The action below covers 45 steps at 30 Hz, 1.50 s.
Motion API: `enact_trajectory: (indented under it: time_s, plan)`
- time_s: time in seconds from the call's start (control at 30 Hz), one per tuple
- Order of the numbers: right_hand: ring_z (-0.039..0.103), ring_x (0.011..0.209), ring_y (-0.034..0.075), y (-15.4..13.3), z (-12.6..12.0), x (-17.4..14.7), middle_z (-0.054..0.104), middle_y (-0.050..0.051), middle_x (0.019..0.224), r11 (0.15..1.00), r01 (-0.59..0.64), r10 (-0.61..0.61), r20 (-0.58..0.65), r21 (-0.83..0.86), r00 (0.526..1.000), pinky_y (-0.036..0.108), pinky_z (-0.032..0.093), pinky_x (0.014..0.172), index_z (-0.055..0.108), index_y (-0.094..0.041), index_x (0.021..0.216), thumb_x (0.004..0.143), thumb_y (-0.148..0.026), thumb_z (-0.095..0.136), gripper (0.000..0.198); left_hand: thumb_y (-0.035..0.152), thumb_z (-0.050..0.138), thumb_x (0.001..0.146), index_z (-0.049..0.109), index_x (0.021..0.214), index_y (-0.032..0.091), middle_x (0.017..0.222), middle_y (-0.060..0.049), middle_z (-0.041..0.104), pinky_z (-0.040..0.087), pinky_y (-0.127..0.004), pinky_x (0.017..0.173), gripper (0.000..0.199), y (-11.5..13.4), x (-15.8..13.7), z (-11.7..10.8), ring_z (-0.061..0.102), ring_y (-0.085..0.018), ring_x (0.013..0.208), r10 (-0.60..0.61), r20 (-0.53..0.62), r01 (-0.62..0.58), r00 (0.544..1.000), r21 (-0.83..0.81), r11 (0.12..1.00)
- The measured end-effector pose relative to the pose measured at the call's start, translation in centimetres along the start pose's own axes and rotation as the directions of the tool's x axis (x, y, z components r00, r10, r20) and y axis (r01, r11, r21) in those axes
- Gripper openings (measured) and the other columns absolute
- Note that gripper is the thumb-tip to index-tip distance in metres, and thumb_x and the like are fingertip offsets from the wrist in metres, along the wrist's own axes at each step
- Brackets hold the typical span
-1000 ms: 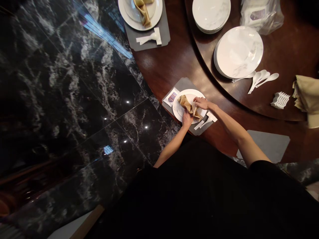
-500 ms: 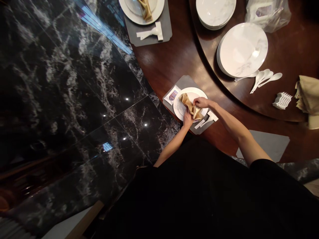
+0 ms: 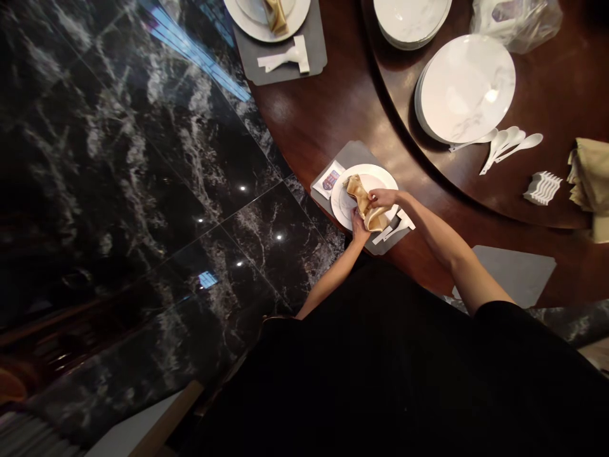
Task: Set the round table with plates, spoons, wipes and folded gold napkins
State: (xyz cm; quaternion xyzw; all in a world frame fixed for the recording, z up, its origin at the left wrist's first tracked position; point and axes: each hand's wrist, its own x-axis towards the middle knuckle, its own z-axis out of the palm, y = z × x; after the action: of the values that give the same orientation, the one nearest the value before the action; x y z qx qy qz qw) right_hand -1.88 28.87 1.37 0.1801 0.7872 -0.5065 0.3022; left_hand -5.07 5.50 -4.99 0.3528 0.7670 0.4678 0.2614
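A gold cloth napkin (image 3: pixel 358 190), gathered at its middle, lies over the white plate (image 3: pixel 342 206) at the table's near edge. My left hand (image 3: pixel 360 226) grips the napkin from the near side, its fingertips partly hidden by the cloth. From the right, my right hand (image 3: pixel 382 198) pinches the napkin near its middle. Under the plate is a grey placemat (image 3: pixel 354 151). A white printed packet (image 3: pixel 329 181) lies on the mat left of the plate, and a white spoon (image 3: pixel 403 220) on a rest lies at its right.
On the raised turntable stand a stack of plates (image 3: pixel 466 89), a stack of bowls (image 3: pixel 412 22), several spoons (image 3: pixel 509 143), spoon rests (image 3: pixel 543 188), folded napkins (image 3: pixel 592 171) and a plastic bag (image 3: pixel 516 22). Another place setting (image 3: pixel 297 28) is at upper left. A bare placemat (image 3: pixel 511 273) lies right.
The napkin's lower right part has spread into a rounder fold. My right hand has shifted slightly left and down along it. My left hand keeps its hold.
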Motion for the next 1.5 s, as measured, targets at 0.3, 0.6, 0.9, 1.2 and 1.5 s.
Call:
enact_trajectory:
  time_s: [0.3,0.6,0.9,1.2,1.5]
  plan:
    - [0.063,0.086,0.021,-0.6,2.2,-0.7,0.077,0.007,0.098,0.995,-0.093,0.098,-0.337,0.030,0.937,0.029,0.046,0.077,0.067,-0.018,0.102,0.081,-0.022,0.070,0.022,0.028,0.082,0.093,0.076,0.123,0.021,0.125,-0.017,0.077,0.057,-0.056,0.117,0.031,1.5,1.2,-0.8,0.071,-0.037,0.127,-0.003,0.015,0.002,1.000,0.035,0.999]
    - [0.059,0.137,0.041,0.8,1.0,-6.7,0.073,0.023,0.142,0.896,0.180,-0.293,-0.236,-0.405,0.927,0.051,0.041,0.118,0.075,-0.014,0.136,0.088,-0.029,0.066,0.051,0.028,0.079,0.097,0.073,0.128,0.020,0.127,-0.019,0.078,0.057,-0.059,0.119,0.032,3.3,1.4,-1.3,0.071,-0.039,0.133,-0.178,0.024,0.177,0.984,0.044,0.983]
    - [0.072,0.113,0.031,0.2,1.3,-4.5,0.084,0.015,0.112,0.883,0.111,-0.169,-0.090,-0.456,0.981,0.039,0.044,0.105,0.085,-0.019,0.116,0.099,-0.023,0.062,0.029,0.025,0.091,0.085,0.066,0.148,0.021,0.147,-0.020,0.073,0.054,-0.054,0.125,0.069,3.1,1.4,-0.8,0.067,-0.038,0.144,-0.113,0.019,0.112,0.993,0.069,0.991]
    - [0.058,0.138,0.040,0.1,1.0,-3.7,0.082,0.018,0.130,0.905,0.089,-0.201,-0.235,-0.417,0.951,0.054,0.034,0.121,0.087,-0.021,0.113,0.095,-0.022,0.064,0.029,0.022,0.071,0.098,0.075,0.125,0.023,0.124,-0.017,0.080,0.058,-0.054,0.117,0.028,2.4,2.0,-1.4,0.074,-0.037,0.128,-0.131,0.101,0.124,0.986,0.078,0.989]
    - [0.049,0.144,0.044,1.1,0.6,-4.2,0.076,0.022,0.139,0.938,-0.043,-0.101,-0.391,-0.343,0.915,0.067,0.024,0.128,0.083,-0.019,0.132,0.101,-0.023,0.059,0.040,0.018,0.071,0.094,0.073,0.130,0.022,0.124,-0.017,0.078,0.060,-0.054,0.116,0.036,1.7,2.6,-1.2,0.074,-0.037,0.128,-0.082,0.101,0.067,0.992,0.143,0.987]
